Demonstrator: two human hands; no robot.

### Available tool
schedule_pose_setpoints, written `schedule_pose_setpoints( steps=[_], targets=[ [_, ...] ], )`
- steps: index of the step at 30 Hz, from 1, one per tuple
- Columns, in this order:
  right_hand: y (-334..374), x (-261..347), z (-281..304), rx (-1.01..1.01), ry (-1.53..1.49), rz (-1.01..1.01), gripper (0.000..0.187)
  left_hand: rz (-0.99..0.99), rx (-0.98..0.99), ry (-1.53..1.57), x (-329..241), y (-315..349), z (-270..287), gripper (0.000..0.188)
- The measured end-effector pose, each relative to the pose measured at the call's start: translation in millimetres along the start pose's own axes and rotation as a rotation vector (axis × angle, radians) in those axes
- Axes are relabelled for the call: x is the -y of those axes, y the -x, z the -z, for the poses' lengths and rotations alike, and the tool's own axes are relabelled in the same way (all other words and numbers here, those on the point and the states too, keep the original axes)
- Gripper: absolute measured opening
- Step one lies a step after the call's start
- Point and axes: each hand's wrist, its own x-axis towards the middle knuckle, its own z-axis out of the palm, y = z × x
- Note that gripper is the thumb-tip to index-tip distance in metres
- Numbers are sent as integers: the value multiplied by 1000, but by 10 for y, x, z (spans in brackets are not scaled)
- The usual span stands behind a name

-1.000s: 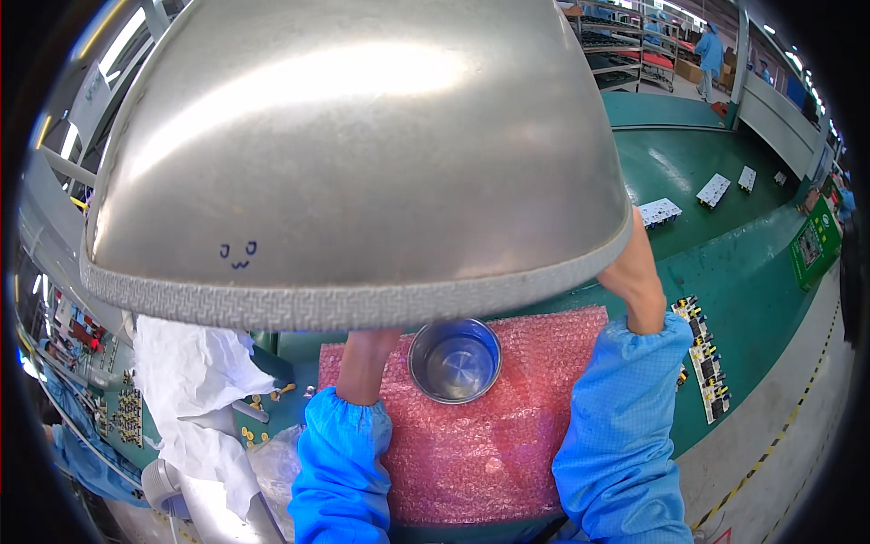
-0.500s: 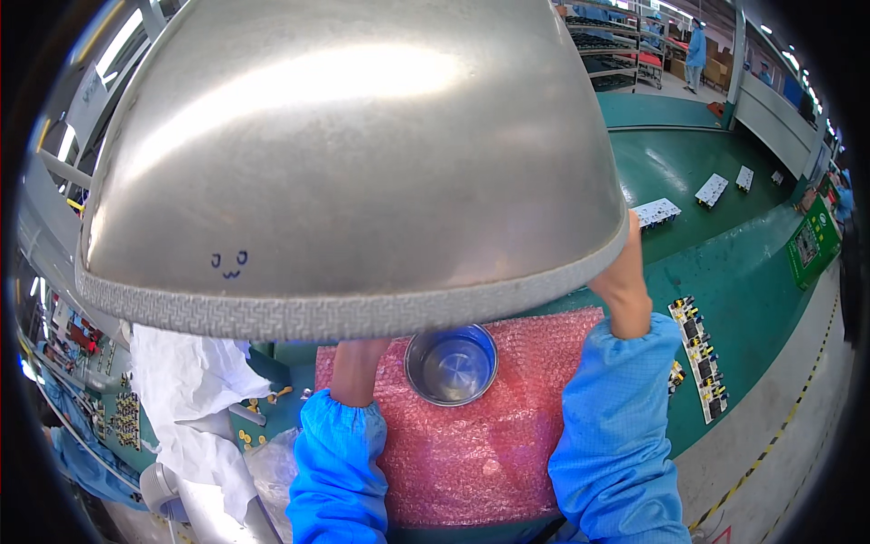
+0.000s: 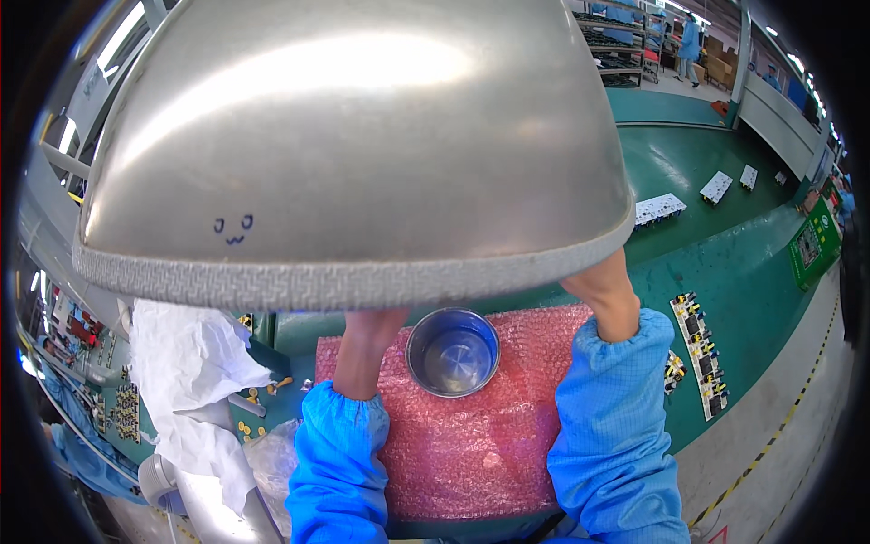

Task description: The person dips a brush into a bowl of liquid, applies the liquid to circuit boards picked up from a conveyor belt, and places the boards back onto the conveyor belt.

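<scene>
A big brushed-metal hood (image 3: 362,163) with a grey textured rim hangs over the bench and hides the fingers of both hands. Only the wrist of my left hand (image 3: 372,334) shows, just left of a round metal bowl (image 3: 453,354) with a shiny bottom. On the right, the back of my right hand (image 3: 602,281) slips under the hood's rim. What either hand holds, if anything, is hidden. Both forearms, in blue sleeves, reach over a pink bubble-wrap mat (image 3: 471,453) on which the bowl stands.
White crumpled cloth (image 3: 186,363) drapes a metal pipe at left, beside small yellow parts (image 3: 246,428) and clear plastic. On the right of the green bench lies a long circuit-board panel (image 3: 700,358); white boards (image 3: 659,210) lie farther off. A person in blue (image 3: 689,45) is in the background.
My right hand has moved left and farther in beneath the hood's rim. The hood's rim and the bowl sit slightly higher in the picture. The background person's stance differs.
</scene>
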Motion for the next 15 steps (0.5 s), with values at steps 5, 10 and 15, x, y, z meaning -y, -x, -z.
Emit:
schedule_pose_setpoints(
  steps=[5,10,15],
  targets=[
    [-92,152,133,126,-128,-94,27,-67,-38,-75,-17,-20,22,64],
    [-29,105,-13,34,-76,-43,28,-8,34,-114,34,8,59,61],
    [-90,236,75,132,-202,-71,26,-27,-46,-112,23,17,-37,59]
  ],
)
